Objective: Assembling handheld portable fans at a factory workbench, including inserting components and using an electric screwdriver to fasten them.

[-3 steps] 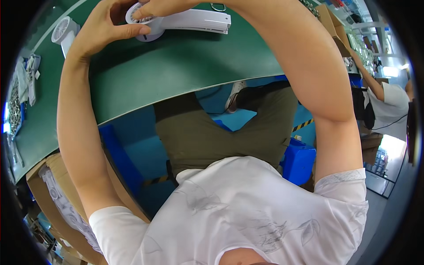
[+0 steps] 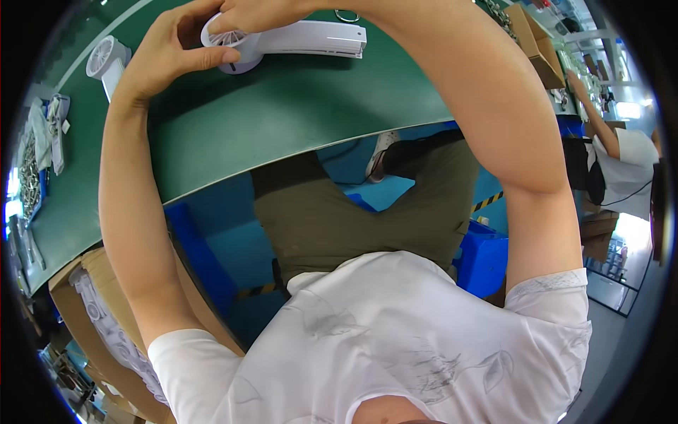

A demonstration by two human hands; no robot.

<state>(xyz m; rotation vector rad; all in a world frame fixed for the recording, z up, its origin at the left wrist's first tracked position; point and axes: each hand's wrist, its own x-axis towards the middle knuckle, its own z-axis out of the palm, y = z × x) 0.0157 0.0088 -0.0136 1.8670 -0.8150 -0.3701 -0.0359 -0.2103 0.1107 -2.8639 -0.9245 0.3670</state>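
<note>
Where the green worktable (image 2: 282,120) bends toward the left rim, a strip of small grey parts (image 2: 30,166) lies near its edge, and a second white handheld fan (image 2: 106,60) rests a little further in. Below the table edge on this side stands a cardboard box (image 2: 85,297) with white moulded pieces inside.

The left hand (image 2: 166,53) is half curled: its thumb presses against the lower side of the round head of a white handheld fan (image 2: 282,39), and the fingers arch over the top of the head. This fan lies flat on the table near the far edge, its long handle pointing to the right.

The right hand (image 2: 254,13) comes from above the fan head and its fingertips touch the grille; the top rim of the picture cuts it, so I cannot tell how far it is closed.

To the right, under the table, is a blue plastic crate (image 2: 487,258). At the far right another person in a white shirt (image 2: 628,166) sits at a neighbouring bench.
</note>
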